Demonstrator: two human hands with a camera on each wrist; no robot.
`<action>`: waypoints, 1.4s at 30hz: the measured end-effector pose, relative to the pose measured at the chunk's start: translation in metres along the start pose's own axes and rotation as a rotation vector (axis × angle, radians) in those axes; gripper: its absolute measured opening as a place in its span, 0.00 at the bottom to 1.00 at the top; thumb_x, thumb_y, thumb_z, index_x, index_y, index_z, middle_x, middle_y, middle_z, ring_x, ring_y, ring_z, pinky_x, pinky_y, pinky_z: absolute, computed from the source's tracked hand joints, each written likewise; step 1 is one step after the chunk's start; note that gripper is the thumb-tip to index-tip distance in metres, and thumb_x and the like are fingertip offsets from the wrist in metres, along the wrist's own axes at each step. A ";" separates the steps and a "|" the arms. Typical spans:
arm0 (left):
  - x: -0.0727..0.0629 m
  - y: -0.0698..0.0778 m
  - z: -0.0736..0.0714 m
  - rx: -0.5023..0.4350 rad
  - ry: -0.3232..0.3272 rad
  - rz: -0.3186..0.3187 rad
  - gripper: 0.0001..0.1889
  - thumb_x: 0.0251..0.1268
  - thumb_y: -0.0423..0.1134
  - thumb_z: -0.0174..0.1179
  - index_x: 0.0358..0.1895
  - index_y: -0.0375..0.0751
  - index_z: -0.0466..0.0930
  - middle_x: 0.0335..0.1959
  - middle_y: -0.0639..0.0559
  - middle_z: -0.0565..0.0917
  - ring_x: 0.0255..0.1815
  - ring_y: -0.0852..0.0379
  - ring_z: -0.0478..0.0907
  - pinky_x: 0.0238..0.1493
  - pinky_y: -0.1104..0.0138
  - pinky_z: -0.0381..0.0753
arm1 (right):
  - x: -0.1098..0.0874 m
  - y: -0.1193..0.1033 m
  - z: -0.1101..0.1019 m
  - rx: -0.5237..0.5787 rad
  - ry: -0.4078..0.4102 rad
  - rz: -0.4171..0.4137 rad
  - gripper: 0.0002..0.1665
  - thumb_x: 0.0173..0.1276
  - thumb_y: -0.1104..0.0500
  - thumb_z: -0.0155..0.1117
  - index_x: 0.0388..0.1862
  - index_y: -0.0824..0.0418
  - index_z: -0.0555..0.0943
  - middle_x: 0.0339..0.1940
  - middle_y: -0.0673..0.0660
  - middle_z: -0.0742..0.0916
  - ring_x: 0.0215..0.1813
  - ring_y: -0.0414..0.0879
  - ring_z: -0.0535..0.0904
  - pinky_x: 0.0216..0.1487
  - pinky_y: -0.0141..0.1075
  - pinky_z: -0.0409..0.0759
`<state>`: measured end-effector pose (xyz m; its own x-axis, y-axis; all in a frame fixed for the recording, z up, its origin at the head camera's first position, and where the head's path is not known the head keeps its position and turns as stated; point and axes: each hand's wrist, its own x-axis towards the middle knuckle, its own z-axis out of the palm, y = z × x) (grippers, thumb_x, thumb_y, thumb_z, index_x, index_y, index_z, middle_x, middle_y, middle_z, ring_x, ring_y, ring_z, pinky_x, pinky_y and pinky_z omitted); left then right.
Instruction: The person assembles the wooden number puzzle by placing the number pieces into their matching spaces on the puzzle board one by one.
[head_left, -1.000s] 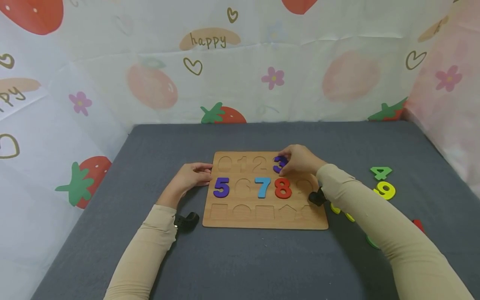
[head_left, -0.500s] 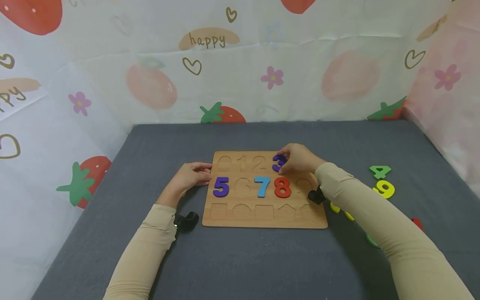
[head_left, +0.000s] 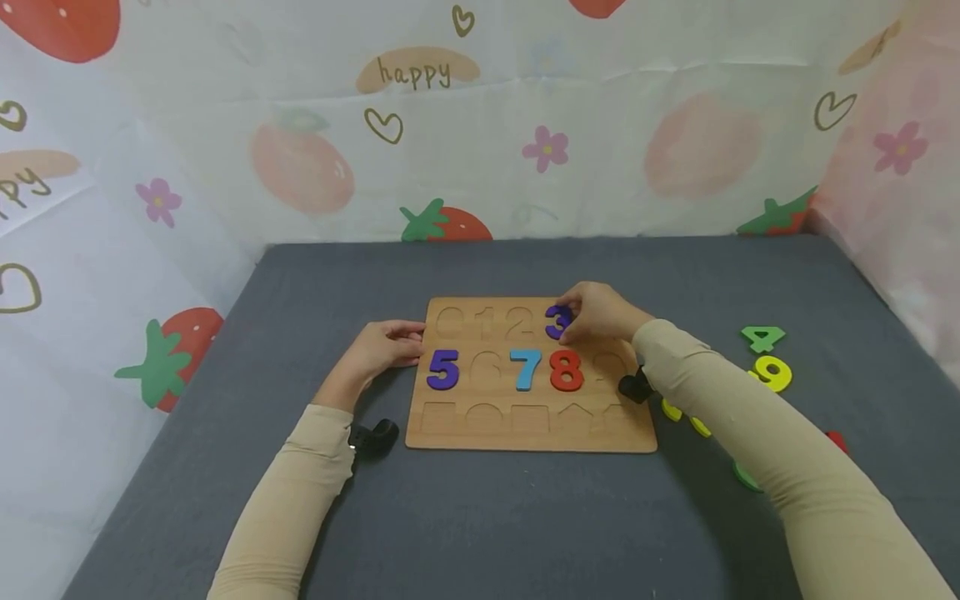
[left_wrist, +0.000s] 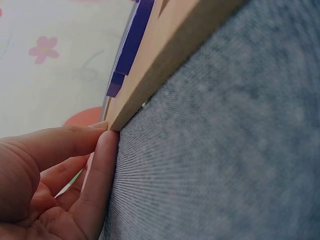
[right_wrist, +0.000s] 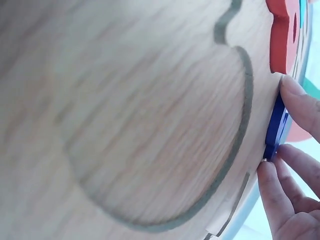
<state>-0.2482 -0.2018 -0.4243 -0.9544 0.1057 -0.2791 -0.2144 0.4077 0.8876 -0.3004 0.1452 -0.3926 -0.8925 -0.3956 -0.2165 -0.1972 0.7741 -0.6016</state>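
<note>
A wooden number puzzle board (head_left: 457, 427) lies on the grey cloth. My right hand (head_left: 602, 312) pinches a purple number 3 (head_left: 555, 322) at the top row of the board; the right wrist view shows thumb and fingers at the edges of this blue-looking piece (right_wrist: 275, 122). Whether it sits fully in its recess I cannot tell. At the board's left edge, my left hand (head_left: 377, 348) grips the rim between thumb and finger, as the left wrist view shows on the board (left_wrist: 165, 62). A purple 5 (head_left: 443, 370), a light blue 7 (head_left: 525, 369) and a red 8 (head_left: 566, 370) sit in the middle row.
Right of the board lie a green 4 (head_left: 763, 337), a yellow 9 (head_left: 773, 373) and several other pieces, partly hidden by the right sleeve (head_left: 787, 467). Outlined recesses for 0, 1, 2 and 6 show on the board. A printed curtain (head_left: 465, 158) stands behind the table.
The head view has tilted slightly, so everything appears a little higher. Both hands keep their places, and the purple 3 stays under the right fingers with hardly any shift.
</note>
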 end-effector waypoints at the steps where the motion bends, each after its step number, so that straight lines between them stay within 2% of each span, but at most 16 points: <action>1: 0.000 0.000 0.000 -0.001 -0.001 -0.002 0.26 0.70 0.30 0.60 0.70 0.35 0.70 0.60 0.36 0.75 0.45 0.60 0.81 0.47 0.71 0.87 | 0.000 0.000 0.000 0.007 -0.003 0.001 0.38 0.58 0.59 0.77 0.67 0.68 0.75 0.58 0.66 0.81 0.57 0.56 0.78 0.62 0.50 0.78; 4: -0.002 0.001 -0.001 -0.003 -0.005 -0.008 0.26 0.70 0.30 0.60 0.71 0.35 0.70 0.61 0.35 0.75 0.47 0.59 0.81 0.48 0.71 0.87 | 0.000 0.003 0.001 0.022 -0.007 0.005 0.38 0.58 0.59 0.77 0.67 0.67 0.75 0.57 0.65 0.82 0.56 0.56 0.78 0.62 0.50 0.79; 8: -0.002 -0.001 -0.001 -0.011 -0.011 -0.006 0.26 0.70 0.30 0.59 0.71 0.35 0.69 0.61 0.35 0.75 0.47 0.60 0.81 0.49 0.70 0.87 | -0.004 0.007 -0.001 0.077 0.017 0.038 0.38 0.59 0.57 0.76 0.69 0.63 0.75 0.62 0.63 0.81 0.63 0.57 0.76 0.65 0.52 0.78; 11: -0.002 -0.002 -0.002 -0.012 -0.016 -0.003 0.27 0.70 0.30 0.59 0.71 0.34 0.69 0.61 0.35 0.75 0.46 0.61 0.81 0.49 0.70 0.87 | -0.017 0.011 -0.010 0.152 0.054 0.067 0.38 0.61 0.54 0.75 0.69 0.60 0.74 0.67 0.62 0.79 0.69 0.59 0.72 0.68 0.54 0.76; 15: -0.002 -0.004 -0.002 -0.004 -0.017 -0.003 0.27 0.70 0.30 0.60 0.71 0.35 0.69 0.62 0.35 0.75 0.47 0.60 0.81 0.48 0.71 0.87 | -0.043 0.021 -0.029 0.208 0.109 0.068 0.39 0.63 0.53 0.74 0.71 0.61 0.72 0.70 0.63 0.76 0.72 0.60 0.70 0.70 0.56 0.73; 20: -0.001 -0.004 -0.003 0.010 -0.007 0.000 0.26 0.70 0.31 0.59 0.71 0.35 0.70 0.61 0.35 0.76 0.46 0.62 0.81 0.47 0.71 0.87 | -0.073 0.044 -0.052 0.208 0.177 0.107 0.41 0.63 0.49 0.74 0.72 0.59 0.71 0.72 0.62 0.75 0.73 0.59 0.69 0.70 0.58 0.73; 24: -0.001 -0.005 -0.005 0.025 -0.002 0.004 0.26 0.71 0.31 0.59 0.71 0.36 0.69 0.61 0.35 0.76 0.45 0.63 0.81 0.48 0.71 0.87 | -0.096 0.064 -0.067 0.198 0.209 0.161 0.48 0.59 0.40 0.75 0.73 0.57 0.70 0.73 0.62 0.74 0.73 0.59 0.68 0.70 0.61 0.70; 29: -0.001 -0.006 -0.005 0.031 -0.003 -0.004 0.26 0.71 0.31 0.59 0.71 0.36 0.69 0.63 0.35 0.75 0.45 0.63 0.81 0.48 0.71 0.87 | -0.121 0.087 -0.079 0.199 0.245 0.210 0.53 0.57 0.34 0.73 0.74 0.60 0.68 0.73 0.66 0.73 0.74 0.62 0.66 0.71 0.62 0.68; 33: -0.002 -0.007 -0.005 0.028 -0.005 -0.003 0.26 0.71 0.31 0.59 0.71 0.35 0.69 0.62 0.35 0.75 0.45 0.62 0.82 0.48 0.71 0.87 | -0.135 0.104 -0.083 0.198 0.283 0.242 0.53 0.59 0.34 0.71 0.74 0.61 0.68 0.72 0.68 0.73 0.73 0.62 0.66 0.70 0.61 0.69; 37: -0.001 -0.006 -0.005 0.021 -0.006 0.004 0.25 0.72 0.31 0.58 0.71 0.35 0.69 0.61 0.34 0.76 0.45 0.62 0.81 0.48 0.71 0.87 | -0.145 0.119 -0.085 0.203 0.303 0.276 0.53 0.60 0.33 0.70 0.75 0.62 0.67 0.72 0.68 0.72 0.74 0.63 0.64 0.71 0.63 0.66; 42: 0.000 -0.005 -0.005 0.012 -0.011 0.004 0.25 0.71 0.30 0.58 0.71 0.35 0.70 0.60 0.35 0.77 0.45 0.62 0.81 0.48 0.71 0.87 | -0.154 0.134 -0.087 0.215 0.275 0.331 0.56 0.61 0.33 0.69 0.77 0.63 0.62 0.73 0.69 0.69 0.76 0.69 0.57 0.71 0.70 0.59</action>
<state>-0.2479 -0.2082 -0.4271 -0.9531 0.1170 -0.2792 -0.2078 0.4180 0.8844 -0.2245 0.3525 -0.3732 -0.9730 0.0227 -0.2296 0.1784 0.7052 -0.6862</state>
